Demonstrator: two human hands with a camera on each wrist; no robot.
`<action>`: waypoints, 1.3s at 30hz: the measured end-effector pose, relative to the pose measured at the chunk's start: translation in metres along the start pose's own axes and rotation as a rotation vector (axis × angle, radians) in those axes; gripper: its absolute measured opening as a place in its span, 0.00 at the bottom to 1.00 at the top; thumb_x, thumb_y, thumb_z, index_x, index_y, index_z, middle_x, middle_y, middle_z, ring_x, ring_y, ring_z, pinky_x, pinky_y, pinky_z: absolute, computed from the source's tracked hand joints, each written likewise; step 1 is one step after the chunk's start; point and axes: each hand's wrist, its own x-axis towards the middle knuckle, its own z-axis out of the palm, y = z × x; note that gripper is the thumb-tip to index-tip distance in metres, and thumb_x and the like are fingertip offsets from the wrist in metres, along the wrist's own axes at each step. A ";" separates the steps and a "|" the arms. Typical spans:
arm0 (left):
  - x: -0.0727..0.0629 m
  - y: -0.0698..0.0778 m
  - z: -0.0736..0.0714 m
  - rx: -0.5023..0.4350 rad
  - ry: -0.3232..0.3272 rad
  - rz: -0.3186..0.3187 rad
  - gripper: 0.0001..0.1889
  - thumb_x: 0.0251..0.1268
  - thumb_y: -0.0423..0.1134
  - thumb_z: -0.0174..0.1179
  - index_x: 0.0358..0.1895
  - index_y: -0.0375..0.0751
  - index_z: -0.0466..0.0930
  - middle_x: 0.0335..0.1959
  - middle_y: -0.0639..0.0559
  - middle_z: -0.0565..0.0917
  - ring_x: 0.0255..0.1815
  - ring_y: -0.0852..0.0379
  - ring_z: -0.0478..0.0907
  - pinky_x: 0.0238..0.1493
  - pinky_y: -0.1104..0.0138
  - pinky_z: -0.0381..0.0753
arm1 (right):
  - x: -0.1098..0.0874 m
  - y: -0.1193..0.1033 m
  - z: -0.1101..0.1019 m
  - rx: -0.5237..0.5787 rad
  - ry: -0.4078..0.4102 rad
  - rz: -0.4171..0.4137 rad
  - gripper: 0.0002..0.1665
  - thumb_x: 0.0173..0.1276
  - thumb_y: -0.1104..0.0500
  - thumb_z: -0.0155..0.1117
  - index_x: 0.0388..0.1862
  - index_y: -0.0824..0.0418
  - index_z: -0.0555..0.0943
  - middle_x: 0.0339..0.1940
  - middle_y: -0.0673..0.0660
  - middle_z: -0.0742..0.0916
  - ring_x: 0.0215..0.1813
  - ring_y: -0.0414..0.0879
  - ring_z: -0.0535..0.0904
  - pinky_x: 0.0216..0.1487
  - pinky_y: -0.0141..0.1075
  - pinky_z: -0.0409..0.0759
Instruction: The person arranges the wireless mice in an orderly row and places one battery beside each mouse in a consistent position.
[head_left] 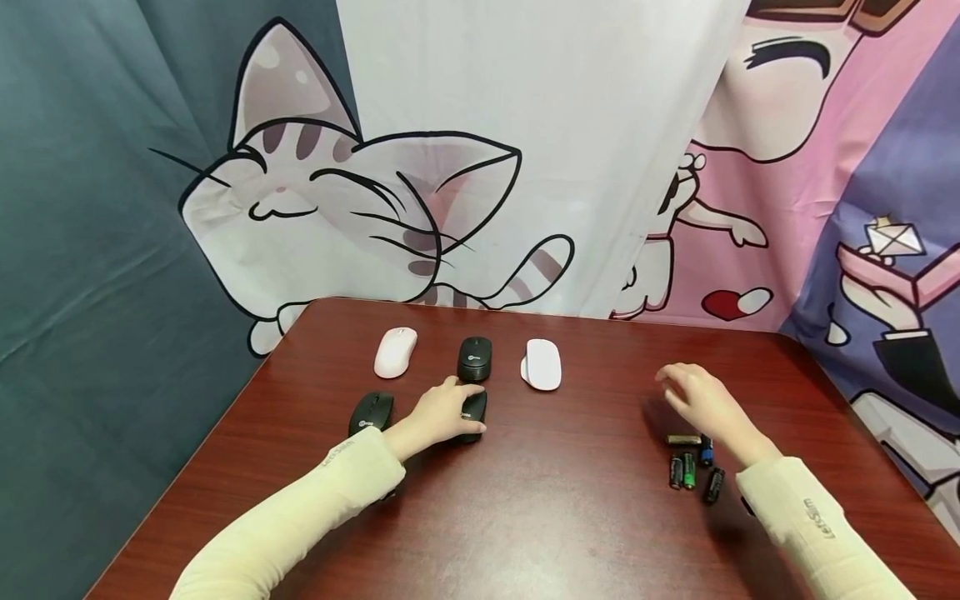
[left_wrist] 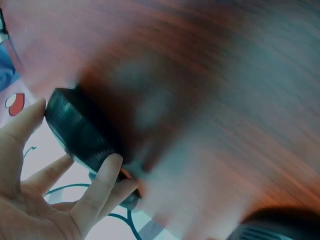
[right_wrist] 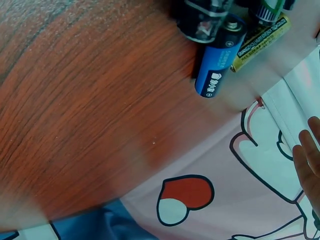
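My left hand (head_left: pixel 438 412) holds a black computer mouse (head_left: pixel 474 408) by its sides, thumb and fingers around it. In the left wrist view this mouse (left_wrist: pixel 80 127) appears edge-on between thumb and fingers. My right hand (head_left: pixel 705 404) hovers over the right part of the table, fingers loosely bent with nothing in them. Just below it lie several batteries: a gold one (head_left: pixel 683 440), a blue one (head_left: pixel 707 450), a green one (head_left: pixel 688 471) and dark ones (head_left: pixel 714 485). The right wrist view shows the blue battery (right_wrist: pixel 220 62) beside the gold one (right_wrist: pixel 261 42).
Along the back of the brown table (head_left: pixel 570 500) stand a pale mouse (head_left: pixel 395 352), another black mouse (head_left: pixel 475 358) and a white mouse (head_left: pixel 542 365). Another black mouse (head_left: pixel 371 410) sits left, partly behind my left forearm. A cartoon-printed curtain (head_left: pixel 465 83) hangs behind.
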 end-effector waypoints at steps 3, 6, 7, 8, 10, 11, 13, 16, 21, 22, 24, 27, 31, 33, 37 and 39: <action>0.002 0.003 0.003 0.031 0.000 0.002 0.31 0.48 0.49 0.70 0.58 0.43 0.77 0.50 0.36 0.79 0.46 0.42 0.79 0.44 0.51 0.78 | -0.001 0.000 0.001 0.002 -0.010 0.015 0.07 0.57 0.72 0.63 0.36 0.67 0.80 0.35 0.62 0.85 0.40 0.57 0.79 0.43 0.54 0.77; 0.004 0.006 0.004 0.058 0.012 -0.004 0.29 0.45 0.45 0.70 0.55 0.42 0.79 0.44 0.40 0.82 0.43 0.46 0.79 0.41 0.53 0.78 | -0.002 0.000 0.001 -0.001 -0.012 0.022 0.08 0.57 0.72 0.63 0.36 0.67 0.80 0.36 0.63 0.85 0.40 0.58 0.79 0.43 0.54 0.77; 0.004 0.007 0.005 0.066 0.016 -0.005 0.28 0.43 0.45 0.69 0.53 0.42 0.80 0.42 0.41 0.82 0.41 0.47 0.79 0.39 0.54 0.78 | -0.003 0.000 0.000 -0.002 -0.012 0.022 0.08 0.57 0.72 0.63 0.36 0.67 0.80 0.36 0.63 0.85 0.40 0.58 0.79 0.43 0.54 0.77; 0.004 0.008 0.005 0.071 0.016 -0.009 0.27 0.43 0.44 0.69 0.52 0.42 0.80 0.41 0.42 0.83 0.40 0.48 0.78 0.37 0.55 0.78 | -0.003 0.001 0.000 -0.002 -0.011 0.022 0.08 0.57 0.72 0.63 0.36 0.66 0.80 0.36 0.63 0.85 0.40 0.58 0.79 0.43 0.54 0.77; 0.002 0.009 0.005 0.080 0.014 -0.017 0.27 0.42 0.44 0.69 0.51 0.42 0.81 0.38 0.43 0.82 0.38 0.49 0.77 0.35 0.56 0.77 | -0.004 0.001 0.000 -0.005 -0.012 0.020 0.08 0.57 0.72 0.63 0.36 0.66 0.80 0.36 0.62 0.85 0.39 0.57 0.79 0.43 0.54 0.77; 0.001 0.010 0.005 0.084 0.015 -0.020 0.27 0.41 0.44 0.69 0.51 0.42 0.81 0.38 0.43 0.82 0.37 0.49 0.77 0.34 0.56 0.77 | -0.004 0.001 0.000 -0.005 -0.011 0.019 0.08 0.57 0.72 0.63 0.36 0.67 0.80 0.35 0.62 0.85 0.39 0.57 0.79 0.42 0.54 0.77; -0.001 0.012 0.005 0.091 0.021 -0.024 0.27 0.41 0.44 0.69 0.50 0.42 0.81 0.37 0.43 0.82 0.36 0.49 0.77 0.33 0.57 0.77 | -0.005 0.001 -0.001 -0.006 -0.012 0.019 0.08 0.57 0.72 0.63 0.36 0.67 0.80 0.35 0.62 0.85 0.39 0.57 0.79 0.42 0.53 0.77; -0.004 0.013 0.006 0.095 0.034 -0.021 0.27 0.41 0.44 0.69 0.50 0.42 0.81 0.36 0.42 0.81 0.35 0.48 0.77 0.32 0.56 0.77 | -0.006 0.002 -0.001 -0.007 -0.014 0.023 0.08 0.57 0.72 0.63 0.36 0.66 0.80 0.36 0.62 0.85 0.40 0.57 0.79 0.42 0.53 0.77; -0.006 0.012 0.008 0.085 0.042 -0.017 0.26 0.42 0.45 0.69 0.51 0.42 0.81 0.36 0.41 0.81 0.34 0.48 0.77 0.32 0.56 0.77 | -0.007 0.004 0.002 -0.013 0.012 0.004 0.08 0.55 0.72 0.64 0.35 0.66 0.80 0.34 0.61 0.85 0.38 0.56 0.79 0.40 0.52 0.76; -0.007 0.012 0.008 0.081 0.042 -0.022 0.27 0.43 0.45 0.70 0.51 0.42 0.81 0.36 0.41 0.81 0.34 0.48 0.77 0.32 0.56 0.77 | -0.007 0.004 0.003 -0.013 0.019 -0.003 0.08 0.55 0.72 0.64 0.35 0.66 0.80 0.34 0.61 0.85 0.37 0.55 0.79 0.40 0.52 0.76; -0.008 0.012 0.008 0.078 0.041 -0.026 0.27 0.43 0.46 0.70 0.51 0.42 0.81 0.37 0.41 0.80 0.34 0.47 0.78 0.33 0.56 0.77 | -0.008 0.004 0.004 -0.015 0.029 -0.011 0.08 0.54 0.72 0.64 0.35 0.66 0.80 0.33 0.60 0.85 0.37 0.55 0.78 0.39 0.51 0.76; -0.009 0.011 0.006 0.076 0.036 -0.030 0.28 0.44 0.46 0.70 0.52 0.41 0.80 0.39 0.39 0.80 0.34 0.45 0.79 0.34 0.55 0.78 | -0.008 0.004 0.004 -0.014 0.034 -0.011 0.09 0.54 0.73 0.64 0.35 0.66 0.80 0.33 0.60 0.85 0.37 0.55 0.79 0.39 0.52 0.76; -0.009 0.010 0.006 0.076 0.029 -0.017 0.29 0.46 0.48 0.70 0.54 0.41 0.79 0.42 0.39 0.81 0.38 0.43 0.80 0.37 0.53 0.79 | -0.008 0.003 0.003 -0.001 0.026 0.014 0.09 0.55 0.73 0.64 0.36 0.66 0.80 0.34 0.60 0.85 0.38 0.56 0.79 0.40 0.53 0.76; -0.009 0.010 0.006 0.070 0.021 -0.013 0.30 0.47 0.50 0.70 0.55 0.41 0.78 0.43 0.39 0.81 0.39 0.43 0.80 0.39 0.53 0.79 | -0.008 0.003 0.002 0.006 0.024 0.017 0.09 0.55 0.72 0.64 0.36 0.66 0.80 0.34 0.61 0.85 0.38 0.56 0.79 0.41 0.53 0.77; -0.011 0.008 0.003 0.049 0.017 -0.026 0.31 0.49 0.54 0.69 0.56 0.43 0.77 0.46 0.40 0.80 0.42 0.44 0.80 0.42 0.52 0.79 | -0.009 0.002 0.001 0.011 0.014 0.002 0.08 0.55 0.72 0.64 0.36 0.66 0.80 0.34 0.60 0.85 0.38 0.56 0.79 0.42 0.53 0.77; -0.012 0.008 -0.001 0.034 0.033 -0.031 0.31 0.49 0.54 0.69 0.56 0.43 0.78 0.47 0.40 0.80 0.43 0.44 0.80 0.43 0.51 0.79 | -0.009 0.003 0.001 0.011 -0.011 -0.004 0.08 0.56 0.71 0.64 0.36 0.66 0.80 0.34 0.59 0.85 0.38 0.55 0.79 0.42 0.52 0.77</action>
